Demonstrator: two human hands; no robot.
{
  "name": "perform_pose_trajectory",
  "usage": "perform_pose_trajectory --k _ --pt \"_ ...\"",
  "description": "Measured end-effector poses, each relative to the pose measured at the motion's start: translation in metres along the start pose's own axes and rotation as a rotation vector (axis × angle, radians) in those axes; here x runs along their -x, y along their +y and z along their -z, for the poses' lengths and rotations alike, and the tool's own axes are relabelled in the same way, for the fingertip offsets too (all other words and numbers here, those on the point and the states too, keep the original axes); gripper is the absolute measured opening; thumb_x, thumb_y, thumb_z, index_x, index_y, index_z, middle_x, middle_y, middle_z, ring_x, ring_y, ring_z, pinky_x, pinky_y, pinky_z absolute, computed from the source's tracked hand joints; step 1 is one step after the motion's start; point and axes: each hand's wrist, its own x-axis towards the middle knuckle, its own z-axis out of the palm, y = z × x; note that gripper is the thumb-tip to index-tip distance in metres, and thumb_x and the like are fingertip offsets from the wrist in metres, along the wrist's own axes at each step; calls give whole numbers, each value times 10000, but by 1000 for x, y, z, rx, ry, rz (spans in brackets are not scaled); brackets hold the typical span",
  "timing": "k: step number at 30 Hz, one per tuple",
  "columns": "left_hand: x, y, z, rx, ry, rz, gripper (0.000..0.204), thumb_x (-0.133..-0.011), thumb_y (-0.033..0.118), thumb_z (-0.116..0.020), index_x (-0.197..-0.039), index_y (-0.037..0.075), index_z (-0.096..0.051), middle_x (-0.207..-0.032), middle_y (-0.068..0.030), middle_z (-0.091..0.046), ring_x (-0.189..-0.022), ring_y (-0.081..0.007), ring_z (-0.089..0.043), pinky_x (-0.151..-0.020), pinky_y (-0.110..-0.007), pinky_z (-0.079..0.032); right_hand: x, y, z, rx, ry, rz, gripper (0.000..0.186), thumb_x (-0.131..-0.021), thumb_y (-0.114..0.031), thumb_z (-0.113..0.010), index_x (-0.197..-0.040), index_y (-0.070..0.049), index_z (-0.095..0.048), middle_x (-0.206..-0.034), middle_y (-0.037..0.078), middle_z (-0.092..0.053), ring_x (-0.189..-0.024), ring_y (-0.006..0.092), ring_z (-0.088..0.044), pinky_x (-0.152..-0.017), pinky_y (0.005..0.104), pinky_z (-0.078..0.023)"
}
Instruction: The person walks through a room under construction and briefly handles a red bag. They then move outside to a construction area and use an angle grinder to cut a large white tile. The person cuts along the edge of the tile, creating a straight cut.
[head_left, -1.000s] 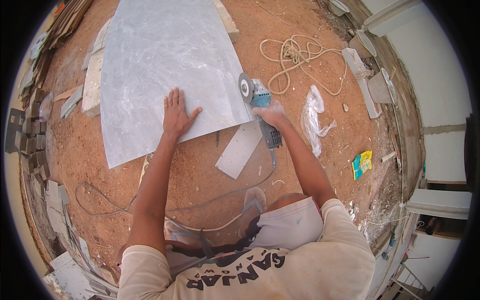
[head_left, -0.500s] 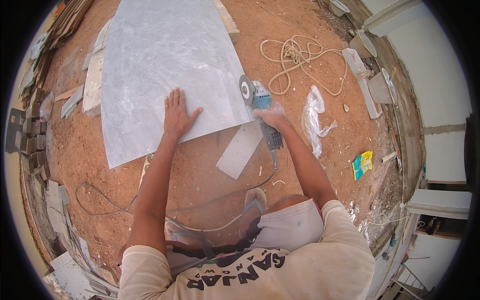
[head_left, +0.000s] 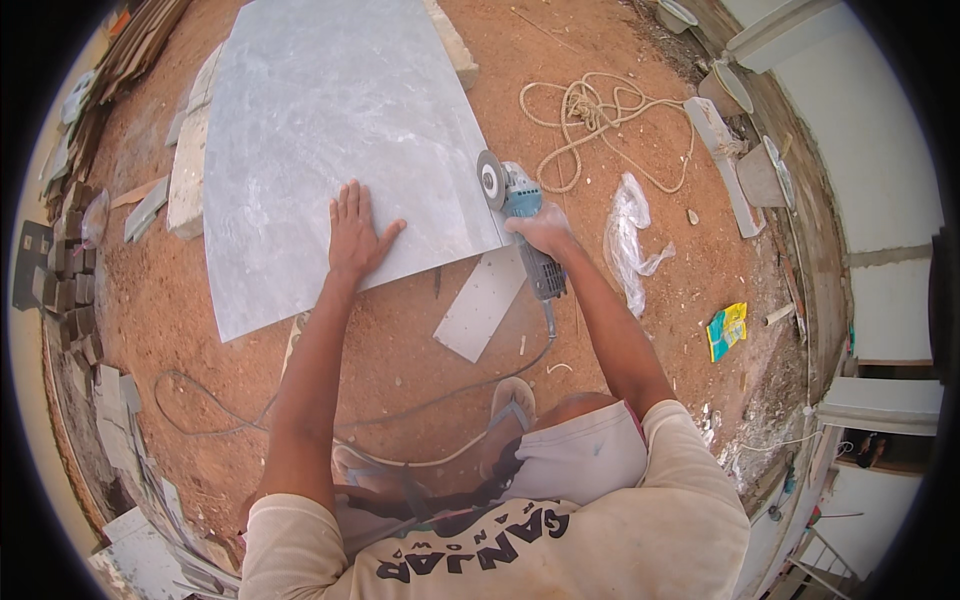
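Note:
A large grey slab (head_left: 300, 130), smooth like a tile, lies in front of me on pale blocks. My left hand (head_left: 358, 235) rests flat near its close edge, fingers stretched and thumb out to the side. At the slab's right edge, my right hand (head_left: 543, 228) is wrapped round a blue and black angle grinder (head_left: 540, 265). The grinder's round disc (head_left: 491, 180) stands at the edge, near the slab's right corner. A dusty haze hangs around the tool, so I cannot tell how deep the disc sits. From its rear end a dark cord (head_left: 550, 325) runs down and left.
Pale blocks (head_left: 188, 180) stick out under the slab. A small white tile strip (head_left: 480, 310) lies below its corner. To the right are a tangled rope (head_left: 590, 110), clear plastic (head_left: 628, 240) and a yellow-blue packet (head_left: 727, 332). Buckets (head_left: 765, 175) stand along the wall; bricks (head_left: 75, 270) at left.
The view has shifted very slightly. Both hands and the grinder keep nearly the same place on the slab, and the haze beneath its close edge looks a little thinner.

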Motion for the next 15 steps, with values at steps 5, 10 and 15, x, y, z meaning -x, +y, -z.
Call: perform_pose_trajectory --k 5,10,15 --pt "-1 0 -4 -3 14 -9 978 -942 651 -508 -1544 -73 -244 -1639 -229 -196 -1544 -344 -112 -1266 -484 -81 -4 3 -2 0 0 -10 616 -667 -416 -743 -1095 25 -705 -1025 256 -723 -977 361 -717 -847 430 -561" --pt "0 0 -4 -1 11 -5 981 -941 655 -507 -1542 -75 -246 -1638 -230 -196 -1543 -343 -116 -1266 -485 -81 -1 -1 1 -4 -3 -15 600 -664 -414 -742 -1068 29 -711 -1009 254 -725 -958 351 -722 -836 425 -563" --pt "0 1 -1 2 7 -1 972 -940 642 -521 -1539 -76 -253 -1636 -232 -200 -1542 -345 -122 -1266 -487 -78 4 -8 5 -18 -13 -9 597 -663 -402 -751 -1063 39 -706 -988 241 -726 -922 332 -722 -810 414 -563"
